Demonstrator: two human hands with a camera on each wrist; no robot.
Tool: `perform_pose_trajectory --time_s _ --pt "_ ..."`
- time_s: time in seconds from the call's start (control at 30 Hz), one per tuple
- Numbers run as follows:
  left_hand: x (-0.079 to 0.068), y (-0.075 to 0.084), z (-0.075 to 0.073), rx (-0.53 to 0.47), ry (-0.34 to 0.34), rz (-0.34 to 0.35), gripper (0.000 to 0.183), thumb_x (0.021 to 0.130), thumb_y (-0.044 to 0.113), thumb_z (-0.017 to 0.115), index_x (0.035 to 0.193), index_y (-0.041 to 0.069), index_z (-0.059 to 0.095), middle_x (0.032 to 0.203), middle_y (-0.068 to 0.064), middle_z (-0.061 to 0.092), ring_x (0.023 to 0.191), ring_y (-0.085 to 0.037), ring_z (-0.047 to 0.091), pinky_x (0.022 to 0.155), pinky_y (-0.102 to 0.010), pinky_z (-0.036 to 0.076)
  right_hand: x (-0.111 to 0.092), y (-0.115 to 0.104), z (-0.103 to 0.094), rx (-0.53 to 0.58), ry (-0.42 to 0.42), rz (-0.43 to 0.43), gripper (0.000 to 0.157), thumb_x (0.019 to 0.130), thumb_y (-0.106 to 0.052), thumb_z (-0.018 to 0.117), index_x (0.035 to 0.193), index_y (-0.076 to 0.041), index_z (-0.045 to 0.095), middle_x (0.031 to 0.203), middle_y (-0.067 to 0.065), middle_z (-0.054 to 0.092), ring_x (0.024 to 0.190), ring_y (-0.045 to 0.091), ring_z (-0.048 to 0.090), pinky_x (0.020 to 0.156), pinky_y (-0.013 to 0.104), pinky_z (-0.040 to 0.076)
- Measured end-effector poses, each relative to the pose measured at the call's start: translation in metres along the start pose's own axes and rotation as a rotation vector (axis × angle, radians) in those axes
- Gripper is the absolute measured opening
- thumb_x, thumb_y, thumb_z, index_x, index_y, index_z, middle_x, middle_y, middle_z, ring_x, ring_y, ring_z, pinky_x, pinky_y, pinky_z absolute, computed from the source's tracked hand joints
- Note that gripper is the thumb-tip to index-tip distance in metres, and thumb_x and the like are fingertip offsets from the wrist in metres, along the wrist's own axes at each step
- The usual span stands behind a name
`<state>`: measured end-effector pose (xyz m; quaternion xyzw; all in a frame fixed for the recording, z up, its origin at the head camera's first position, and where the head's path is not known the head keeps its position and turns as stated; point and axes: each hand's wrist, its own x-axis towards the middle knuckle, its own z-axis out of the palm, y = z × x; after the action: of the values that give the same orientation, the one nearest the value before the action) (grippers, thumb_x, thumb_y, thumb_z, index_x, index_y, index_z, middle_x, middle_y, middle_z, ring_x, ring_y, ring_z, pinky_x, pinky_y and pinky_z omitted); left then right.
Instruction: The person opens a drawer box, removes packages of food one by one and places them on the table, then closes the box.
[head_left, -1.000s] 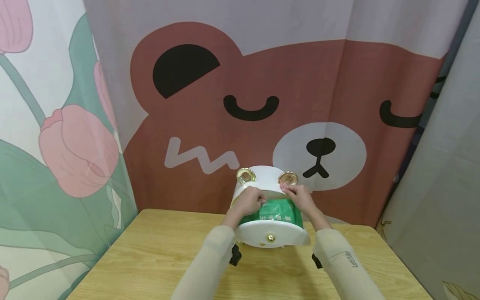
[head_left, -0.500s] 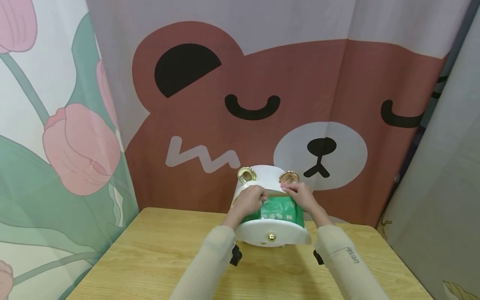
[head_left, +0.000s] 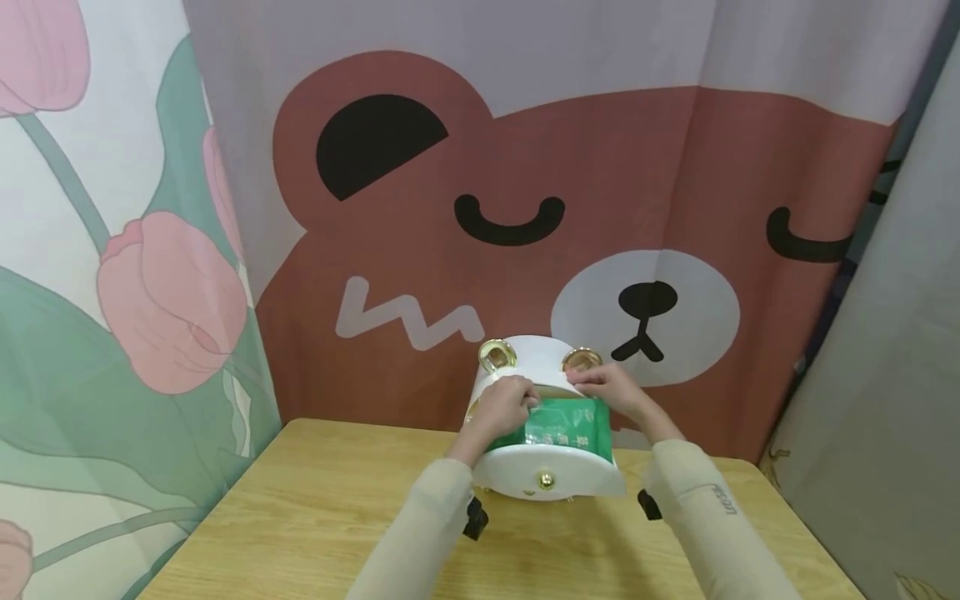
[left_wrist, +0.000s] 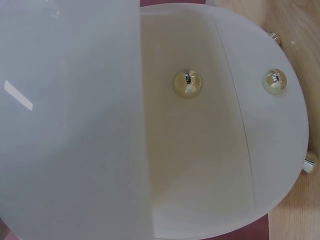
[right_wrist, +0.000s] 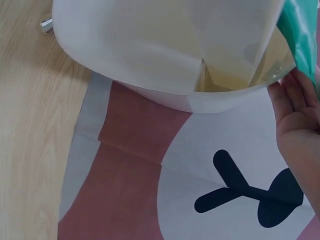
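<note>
A white rounded box with gold ring-shaped trims on top stands on the table, its curved front part with a gold knob standing out from the body. Between front and body lies a shiny green plastic packet with pale printing. The left hand, fingers curled, grips the packet's left side; its fingertips are hidden. At the packet's right upper end, the right hand seems to pinch the film near the body. In the right wrist view, the right hand's fingers touch the green film beside the box rim.
The wooden table holds the box near its back edge, close to a curtain with a bear print. More curtains hang left and right. Gold knobs and short gold feet stick out from the box.
The right hand and forearm have shifted slightly right. The green packet's right end looks more spread out and further right. The left hand has barely moved; the whole view has shifted a little.
</note>
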<state>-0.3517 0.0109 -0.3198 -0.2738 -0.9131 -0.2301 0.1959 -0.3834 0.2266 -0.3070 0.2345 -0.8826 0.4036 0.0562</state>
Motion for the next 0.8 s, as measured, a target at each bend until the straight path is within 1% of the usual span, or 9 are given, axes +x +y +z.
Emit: perform_pose_trajectory --time_s 0.13,0.23,0.33,0.5,0.53,0.6,0.7,0.77,0.8 --pt "-0.001 0.0 0.0 -0.016 0.017 -0.001 0.016 0.079 0.002 0.057 0.071 0.016 0.061 0.073 0.009 0.054 0.066 -0.007 0.045 0.059 -0.022 0.037 0.0 0.007 -0.001 0.022 0.055 -0.032 0.02 0.084 -0.003 0.058 0.102 0.004 0.064 0.107 0.018 0.06 0.101 0.032 0.053 0.074 0.031 0.048" --pt "-0.002 0.0 0.0 -0.023 0.016 -0.001 0.015 0.081 0.005 0.057 0.072 0.015 0.063 0.074 0.009 0.055 0.066 -0.007 0.045 0.059 -0.022 0.038 -0.003 0.013 0.001 0.047 0.135 -0.072 0.015 0.081 0.002 0.061 0.093 0.007 0.066 0.095 0.019 0.064 0.087 0.025 0.059 0.065 0.025 0.049" --pt "-0.002 0.0 0.0 -0.016 0.016 -0.005 0.014 0.083 0.007 0.057 0.075 0.016 0.065 0.076 0.01 0.058 0.066 -0.005 0.046 0.06 -0.022 0.039 -0.007 0.019 0.004 0.068 0.19 -0.096 0.015 0.078 0.0 0.065 0.091 0.008 0.066 0.089 0.018 0.065 0.08 0.018 0.061 0.064 0.021 0.048" --pt "-0.002 0.002 -0.001 0.01 0.021 -0.018 0.011 0.082 0.008 0.059 0.077 0.016 0.065 0.077 0.009 0.058 0.068 -0.006 0.048 0.062 -0.023 0.042 -0.015 0.025 0.007 0.153 0.178 -0.09 0.025 0.081 -0.009 0.064 0.1 0.006 0.064 0.096 0.019 0.064 0.082 0.012 0.061 0.065 0.022 0.049" --pt "-0.002 0.003 -0.001 0.017 0.019 -0.021 0.01 0.083 0.008 0.059 0.078 0.016 0.065 0.078 0.009 0.058 0.069 -0.006 0.049 0.063 -0.024 0.042 -0.016 0.025 0.007 0.17 0.168 -0.079 0.026 0.081 -0.01 0.063 0.102 0.007 0.063 0.099 0.019 0.063 0.083 0.009 0.06 0.063 0.023 0.049" --pt "-0.002 0.004 -0.002 0.041 0.01 -0.025 0.009 0.084 0.011 0.058 0.081 0.015 0.065 0.079 0.008 0.058 0.072 -0.007 0.052 0.065 -0.024 0.043 -0.018 0.026 0.007 0.22 0.153 -0.038 0.026 0.083 -0.009 0.061 0.105 0.005 0.062 0.104 0.019 0.061 0.066 0.007 0.057 0.053 0.024 0.047" --pt "-0.003 0.007 -0.002 0.086 -0.008 -0.028 0.007 0.086 0.015 0.057 0.085 0.015 0.064 0.082 0.007 0.061 0.077 -0.008 0.056 0.066 -0.026 0.045 -0.022 0.028 0.009 0.263 0.141 0.005 0.027 0.084 -0.006 0.059 0.11 0.003 0.06 0.113 0.019 0.056 0.044 0.008 0.042 0.04 0.027 0.037" --pt "-0.003 0.009 -0.003 0.11 -0.011 -0.026 0.007 0.086 0.016 0.056 0.086 0.014 0.064 0.082 0.006 0.062 0.078 -0.01 0.058 0.066 -0.027 0.046 -0.024 0.029 0.012 0.295 0.144 0.009 0.027 0.085 -0.004 0.057 0.111 0.003 0.059 0.117 0.02 0.054 0.037 0.011 0.031 0.038 0.028 0.03" --pt "-0.004 0.009 -0.003 0.118 -0.011 -0.022 0.007 0.086 0.016 0.056 0.086 0.014 0.063 0.081 0.006 0.062 0.077 -0.01 0.058 0.065 -0.027 0.046 -0.025 0.029 0.013 0.304 0.148 0.004 0.027 0.085 -0.002 0.057 0.111 0.004 0.058 0.118 0.021 0.052 0.037 0.011 0.03 0.038 0.028 0.029"
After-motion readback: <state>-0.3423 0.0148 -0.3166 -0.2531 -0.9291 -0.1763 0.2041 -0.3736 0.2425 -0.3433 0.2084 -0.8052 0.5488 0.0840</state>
